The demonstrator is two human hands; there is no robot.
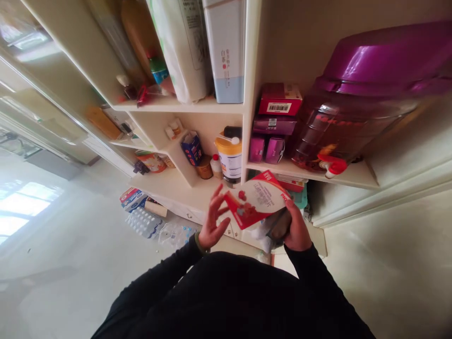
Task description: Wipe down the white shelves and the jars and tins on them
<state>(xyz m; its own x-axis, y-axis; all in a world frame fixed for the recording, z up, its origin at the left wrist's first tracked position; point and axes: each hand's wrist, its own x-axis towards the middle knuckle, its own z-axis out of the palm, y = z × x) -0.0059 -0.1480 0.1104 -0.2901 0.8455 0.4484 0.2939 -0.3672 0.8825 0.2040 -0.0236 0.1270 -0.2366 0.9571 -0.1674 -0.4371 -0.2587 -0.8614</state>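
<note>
A red-and-white packet [256, 200] at lower centre is grasped by the right hand [298, 227]; the left hand [213, 219] is held open just beside it.

Crowded shelves above, open room to the left

A plastic tub [229, 160] and a glass dispenser jar [348, 134] block the way above the right hand [296, 226]; open space lies beyond the left hand [213, 219], toward the pale floor [81, 245].

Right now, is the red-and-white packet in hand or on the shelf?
In hand: the right hand grips the red-and-white packet, the left hand at its other edge.
</note>
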